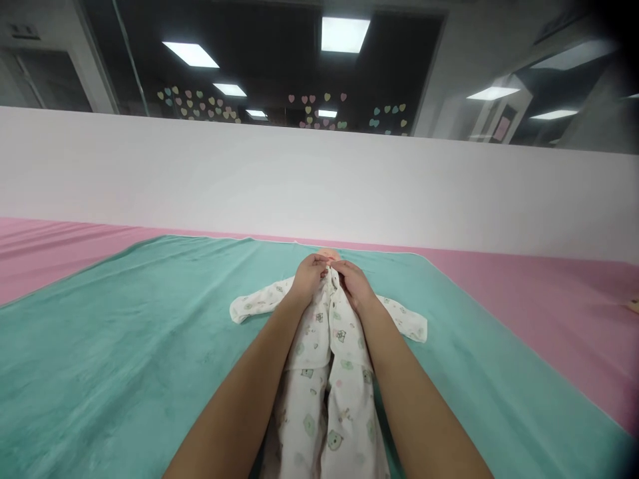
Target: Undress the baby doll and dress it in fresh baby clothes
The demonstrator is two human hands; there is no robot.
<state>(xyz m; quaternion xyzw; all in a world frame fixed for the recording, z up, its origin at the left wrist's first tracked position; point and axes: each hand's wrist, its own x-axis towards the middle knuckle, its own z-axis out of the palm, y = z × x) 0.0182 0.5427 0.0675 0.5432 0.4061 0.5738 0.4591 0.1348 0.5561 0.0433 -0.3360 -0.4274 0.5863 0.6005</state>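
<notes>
A doll in a white printed baby sleepsuit lies on its back on a teal blanket, legs toward me and sleeves spread out to both sides. Only a sliver of the doll's head shows beyond my hands. My left hand and my right hand meet at the suit's collar, fingers pinched on the fabric edges at the neck opening. My forearms run along both sides of the suit's body.
The teal blanket lies over a pink sheet covering the surface. A white partition wall stands just behind. Above it is dark glass with heart stickers and ceiling lights.
</notes>
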